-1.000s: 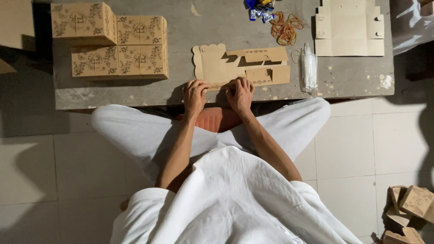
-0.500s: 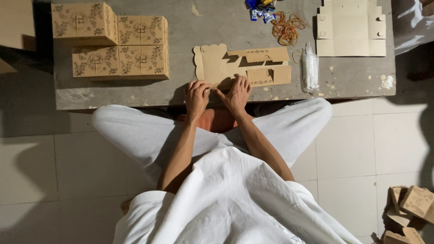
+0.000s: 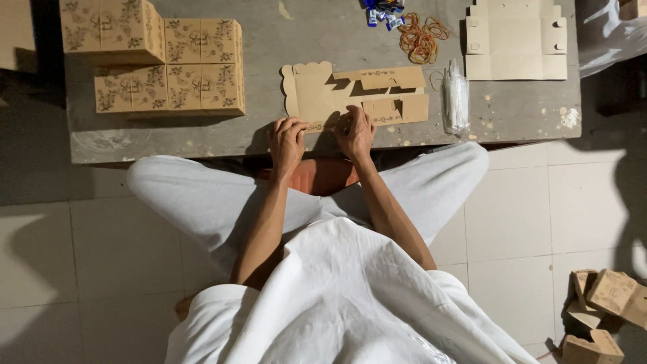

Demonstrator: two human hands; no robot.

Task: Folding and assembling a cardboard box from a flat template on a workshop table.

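Observation:
A flat, die-cut brown cardboard box blank [image 3: 357,94] with a scalloped left edge lies on the low grey table [image 3: 323,34] in front of me. My left hand [image 3: 288,143] presses its fingertips on the blank's near edge at the left. My right hand [image 3: 356,132] rests on the same near edge a little to the right, fingers curled over the cardboard. Both hands sit close together, pinching the near flap at the table's front edge.
Several folded brown patterned boxes [image 3: 151,61] are stacked at the table's left. A pile of flat pale blanks [image 3: 515,40] lies at the right, with rubber bands [image 3: 421,37], a clear plastic sleeve [image 3: 457,98] and small blue packets [image 3: 381,12]. More cardboard boxes [image 3: 603,310] lie on the tiled floor at the lower right.
Both hands have stayed on the blank's near edge, shifting only slightly; the blank has not visibly moved.

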